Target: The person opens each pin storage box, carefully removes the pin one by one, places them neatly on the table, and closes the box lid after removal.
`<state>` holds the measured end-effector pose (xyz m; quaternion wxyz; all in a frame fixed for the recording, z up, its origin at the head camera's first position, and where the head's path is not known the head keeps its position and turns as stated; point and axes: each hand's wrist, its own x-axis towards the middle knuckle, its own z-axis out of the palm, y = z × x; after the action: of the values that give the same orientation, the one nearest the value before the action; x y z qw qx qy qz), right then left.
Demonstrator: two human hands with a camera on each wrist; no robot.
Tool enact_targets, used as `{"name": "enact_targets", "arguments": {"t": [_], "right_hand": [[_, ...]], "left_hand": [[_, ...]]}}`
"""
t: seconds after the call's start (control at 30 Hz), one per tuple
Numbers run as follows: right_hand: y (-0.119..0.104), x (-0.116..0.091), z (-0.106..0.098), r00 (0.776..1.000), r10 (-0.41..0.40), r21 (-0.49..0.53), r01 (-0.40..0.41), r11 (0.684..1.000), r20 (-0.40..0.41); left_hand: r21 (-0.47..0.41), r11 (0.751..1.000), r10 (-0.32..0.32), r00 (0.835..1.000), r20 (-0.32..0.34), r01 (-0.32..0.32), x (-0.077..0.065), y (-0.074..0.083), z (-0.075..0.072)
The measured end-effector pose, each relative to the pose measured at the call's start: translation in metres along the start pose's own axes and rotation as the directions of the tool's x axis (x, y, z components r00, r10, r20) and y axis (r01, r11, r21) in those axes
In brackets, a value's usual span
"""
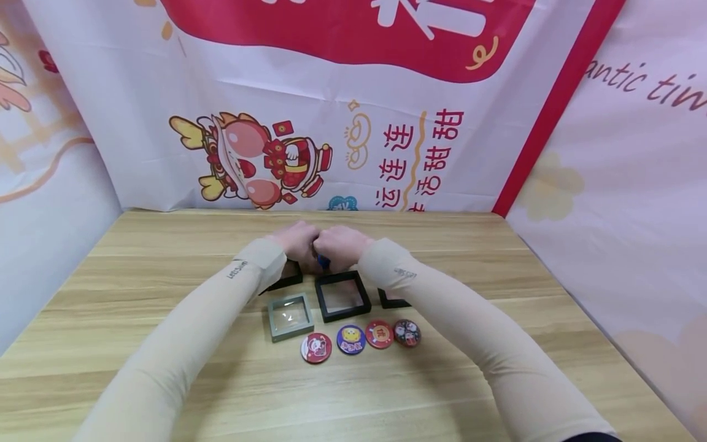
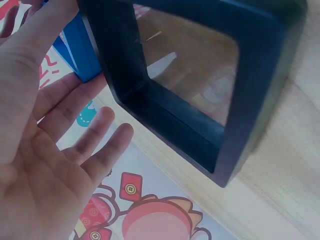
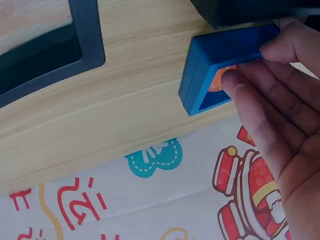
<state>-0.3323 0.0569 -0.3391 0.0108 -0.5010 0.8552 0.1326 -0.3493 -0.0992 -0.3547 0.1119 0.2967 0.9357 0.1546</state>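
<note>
Both hands meet near the back of the table, behind the row of frames. Between them is a small blue display frame, tilted up on edge, with a round orange badge inside. My left hand pinches the blue frame at its side, the ring and little fingers loose. On the other side, my right hand grips its rim, thumb on the edge and index finger over the opening at the badge. The hands hide most of the blue frame in the head view. Just in front of them stands a black frame.
Another black frame lies by the left wrist, and a third is partly under the right sleeve. A grey frame sits nearer. In front are several round badges, including a red one. A printed cloth hangs behind the table.
</note>
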Motion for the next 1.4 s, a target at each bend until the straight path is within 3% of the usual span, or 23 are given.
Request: {"name": "enact_targets", "arguments": {"t": [0.2,0.47,0.6,0.7,0.83,1.07,1.23,1.4], "right_hand": [[0.002,-0.001,-0.001,0.999,0.033,0.033,-0.034,0.999,0.013],[-0.002,0.0,0.004,0.999,-0.035,-0.013,0.035,0.999,-0.029],[-0.001,0.002,0.006,0.999,-0.029,0.015,0.03,0.999,-0.03],[-0.001,0.004,0.007,0.996,-0.079,0.005,0.08,0.997,-0.046],[-0.004,0.005,0.009,0.986,-0.154,-0.026,0.153,0.988,-0.062],[-0.013,0.005,0.009,0.988,-0.153,-0.129,0.149,0.98,-0.02],[-0.012,0.002,0.006,0.996,-0.087,0.0,0.087,0.996,0.002],[-0.007,0.0,-0.001,0.999,-0.013,0.16,0.007,0.987,0.037]], "left_hand": [[-0.007,1.0,0.026,1.0,-0.013,-0.026,-0.003,0.001,-0.002],[0.013,0.999,-0.047,0.999,0.024,0.046,-0.002,0.004,-0.001],[0.029,0.999,-0.034,0.999,0.008,0.034,0.0,0.004,-0.001],[0.039,0.999,-0.016,1.0,-0.013,0.017,-0.001,0.004,-0.001],[0.067,0.998,0.012,0.999,-0.031,-0.01,-0.002,0.002,-0.001],[0.091,0.996,0.017,1.0,-0.015,-0.016,-0.003,-0.002,-0.001],[0.064,0.998,0.024,1.0,0.015,-0.025,-0.003,-0.004,-0.001],[0.035,0.999,0.025,0.999,0.022,-0.025,-0.002,-0.007,-0.001]]}}
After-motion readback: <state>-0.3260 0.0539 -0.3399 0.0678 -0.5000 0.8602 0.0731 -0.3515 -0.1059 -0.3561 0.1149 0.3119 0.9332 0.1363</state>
